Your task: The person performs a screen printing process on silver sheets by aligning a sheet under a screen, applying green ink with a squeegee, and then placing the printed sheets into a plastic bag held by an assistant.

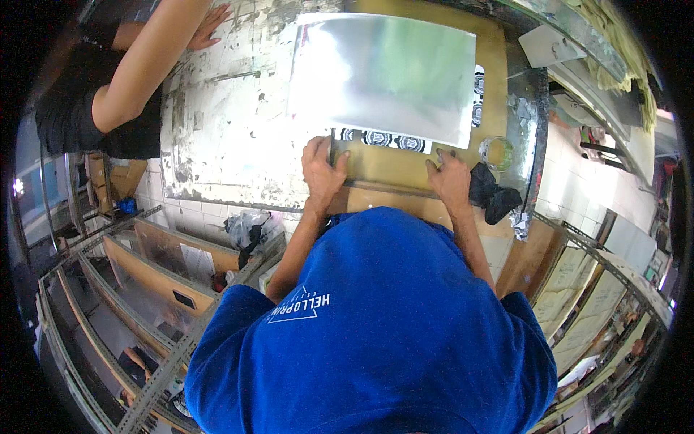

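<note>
A shiny silver sheet (383, 76) lies over a yellow-brown board (401, 165) on the worktable. Black-and-white printed pieces (390, 139) show along its near edge, and others (478, 94) stick out at its right side. My left hand (324, 171) rests by the board's near left corner, thumb spread from the fingers. Close to the sheet's near right corner is my right hand (451, 176), fingers bent downward and thumb apart. Neither hand holds anything that I can see. What lies beneath the sheet's middle is hidden.
A roll of tape (496, 153) and a black cloth (494, 194) are right of my right hand. At the far left another person's hand (209, 27) leans on the paint-stained tabletop (224, 130). Metal racks (155, 271) with boards stand behind me on the left.
</note>
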A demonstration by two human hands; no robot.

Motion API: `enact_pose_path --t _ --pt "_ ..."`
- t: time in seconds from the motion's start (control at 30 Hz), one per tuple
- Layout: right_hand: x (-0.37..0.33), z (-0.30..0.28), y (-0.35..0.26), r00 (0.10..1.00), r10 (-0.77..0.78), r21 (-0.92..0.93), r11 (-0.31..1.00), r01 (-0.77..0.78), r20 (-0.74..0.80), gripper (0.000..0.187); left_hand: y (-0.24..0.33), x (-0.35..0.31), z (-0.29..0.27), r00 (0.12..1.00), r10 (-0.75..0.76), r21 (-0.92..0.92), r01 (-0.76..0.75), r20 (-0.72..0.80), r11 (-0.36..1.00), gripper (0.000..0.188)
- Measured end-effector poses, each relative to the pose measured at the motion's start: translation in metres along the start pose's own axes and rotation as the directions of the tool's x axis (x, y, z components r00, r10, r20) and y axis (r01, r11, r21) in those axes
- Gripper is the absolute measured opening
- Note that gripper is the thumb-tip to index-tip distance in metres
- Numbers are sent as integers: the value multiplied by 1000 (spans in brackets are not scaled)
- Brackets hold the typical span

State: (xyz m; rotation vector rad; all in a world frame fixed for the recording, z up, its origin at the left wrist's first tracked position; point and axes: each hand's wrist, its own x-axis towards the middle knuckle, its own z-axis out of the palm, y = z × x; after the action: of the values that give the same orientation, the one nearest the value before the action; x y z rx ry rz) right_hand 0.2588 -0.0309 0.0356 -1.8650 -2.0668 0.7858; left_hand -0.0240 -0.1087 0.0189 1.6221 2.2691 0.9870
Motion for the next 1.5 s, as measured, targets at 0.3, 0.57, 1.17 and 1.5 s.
enact_pose_path --t 0.3,0.57,1.17,1.5 --pt "10 -1 -5 990 -40 265 964 4 132 43 7 1 5 987 152 -46 -149 57 988 35" --pt "8 -2 -3 986 -119 220 971 92 115 41 23 -3 10 974 208 -95 -199 88 975 23" --pt "-12 -88 91 949 -109 -368 930 -7 -294 40 134 140 1 987 -57 -871 -103 -148 480 53" --pt "65 -197 61 671 -227 -146 973 176 -706 65 208 200 -64 983 -180 -966 13 -35 260 70"
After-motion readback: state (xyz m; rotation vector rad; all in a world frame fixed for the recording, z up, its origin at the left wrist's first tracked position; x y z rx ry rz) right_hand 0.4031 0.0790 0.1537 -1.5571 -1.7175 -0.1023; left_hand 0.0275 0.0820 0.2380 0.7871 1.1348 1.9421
